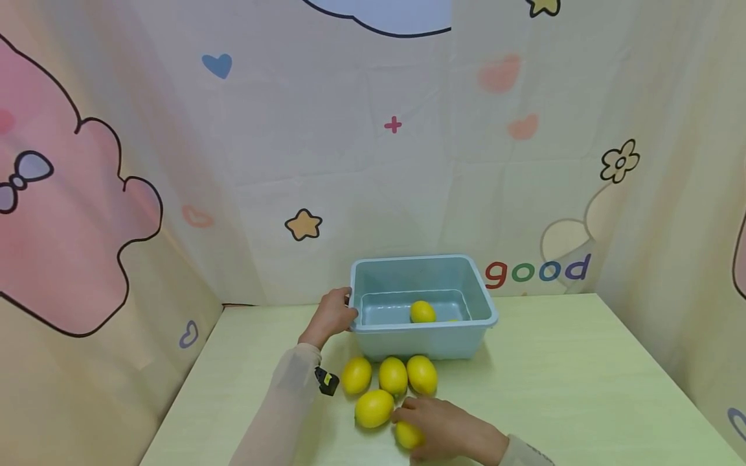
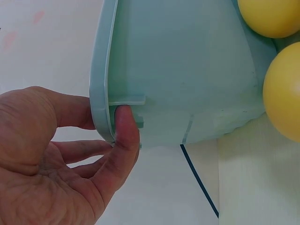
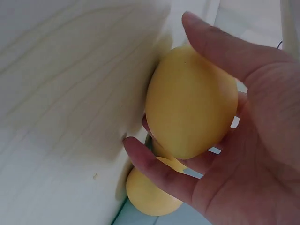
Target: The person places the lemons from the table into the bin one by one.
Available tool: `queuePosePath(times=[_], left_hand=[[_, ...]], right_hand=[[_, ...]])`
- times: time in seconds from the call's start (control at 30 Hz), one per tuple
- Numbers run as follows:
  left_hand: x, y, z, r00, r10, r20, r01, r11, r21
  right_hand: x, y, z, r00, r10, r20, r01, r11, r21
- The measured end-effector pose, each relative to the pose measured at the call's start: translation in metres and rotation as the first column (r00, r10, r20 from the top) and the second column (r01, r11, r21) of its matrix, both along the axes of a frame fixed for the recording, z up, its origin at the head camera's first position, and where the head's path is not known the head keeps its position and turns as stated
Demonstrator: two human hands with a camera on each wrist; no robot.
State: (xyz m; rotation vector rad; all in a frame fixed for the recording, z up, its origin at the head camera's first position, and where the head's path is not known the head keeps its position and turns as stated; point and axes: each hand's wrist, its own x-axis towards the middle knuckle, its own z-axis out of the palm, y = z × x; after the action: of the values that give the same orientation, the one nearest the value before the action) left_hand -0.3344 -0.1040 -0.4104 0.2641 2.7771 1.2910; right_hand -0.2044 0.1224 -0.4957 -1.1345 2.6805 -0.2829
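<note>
My left hand [image 1: 332, 316] grips the left end of a light blue plastic bin [image 1: 419, 341]; in the left wrist view the thumb and fingers pinch its rim [image 2: 99, 70]. At the front of the table, my right hand [image 1: 449, 428] has its fingers curled round a yellow lemon [image 1: 409, 436]. The right wrist view has this lemon [image 3: 190, 103] close to the tabletop, between thumb and fingers. Beside it lies another lemon [image 1: 374, 408]. Three lemons, one of them at the left [image 1: 357, 375], sit in a row before the bin. Inside is a lemon [image 1: 422, 311], with a sliver of yellow next to it.
The pale wood-look table [image 1: 559, 382] extends to both sides of the bin. Behind it hangs a printed cloth backdrop [image 1: 408, 194], close to the bin's back. Cloth also hangs along the left and right sides. A small black device [image 1: 327, 381] is on the left wrist.
</note>
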Motion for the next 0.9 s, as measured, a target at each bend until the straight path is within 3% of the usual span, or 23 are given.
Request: queuePosePath(times=[0.47,0.9], left_hand=[[0.001,0.0,-0.001,1.0,-0.005,0.001,0.005,1.0,-0.012],[0.001,-0.001,0.001,1.0,-0.011,0.005,0.011,1.0,-0.001]], right_hand=[[-0.001,-0.001,-0.003,0.999,0.016,-0.031,-0.017,1.0,-0.013],[0.0,0.005,0.012,0.998,0.055,0.002,-0.055,0.998,0.021]])
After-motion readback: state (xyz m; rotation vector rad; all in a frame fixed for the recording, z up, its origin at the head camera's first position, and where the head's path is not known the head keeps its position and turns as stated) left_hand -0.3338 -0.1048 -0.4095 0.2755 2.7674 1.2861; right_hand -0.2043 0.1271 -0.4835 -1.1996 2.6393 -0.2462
